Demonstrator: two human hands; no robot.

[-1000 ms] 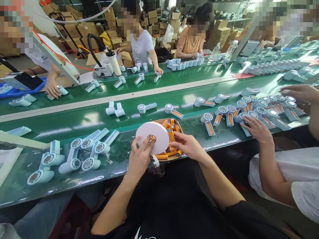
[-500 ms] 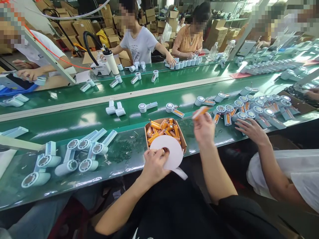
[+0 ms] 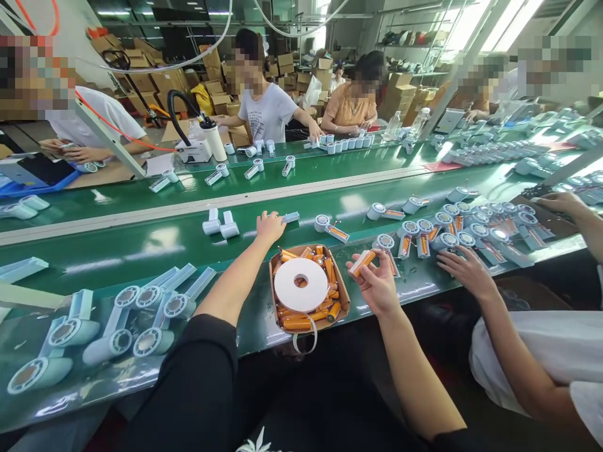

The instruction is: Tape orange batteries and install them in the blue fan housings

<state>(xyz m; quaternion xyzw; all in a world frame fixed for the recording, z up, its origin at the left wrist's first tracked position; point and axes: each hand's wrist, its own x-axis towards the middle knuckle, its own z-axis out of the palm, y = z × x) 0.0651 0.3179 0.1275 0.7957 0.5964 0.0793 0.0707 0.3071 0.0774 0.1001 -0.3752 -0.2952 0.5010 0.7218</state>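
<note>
My left hand [image 3: 270, 227] is stretched out over the green belt, its fingers closed around the round head of a light-blue handheld fan housing. The handle [image 3: 291, 217] of that housing sticks out to the right. In my right hand [image 3: 380, 285] I hold an orange battery [image 3: 362, 262] with a white strip of tape along it, pinched between thumb and fingers. Between my arms, a cardboard box [image 3: 346, 301] holds several orange batteries [image 3: 330, 270]. A roll of white tape [image 3: 288, 285] lies flat on them, its loose end hanging over the box's front edge.
Several fan housings [image 3: 153, 342] lie at the left; many with batteries [image 3: 424, 232] crowd the right. A co-worker's hand [image 3: 466, 270] rests by them. Other people sit across the green belt [image 3: 122, 245]. One fan housing with a battery [image 3: 323, 223] lies on the belt ahead.
My left hand has let go of the tape roll, now on the batteries in the box, and reached forward to the fan housing. My right hand has come lower and left with the battery.
</note>
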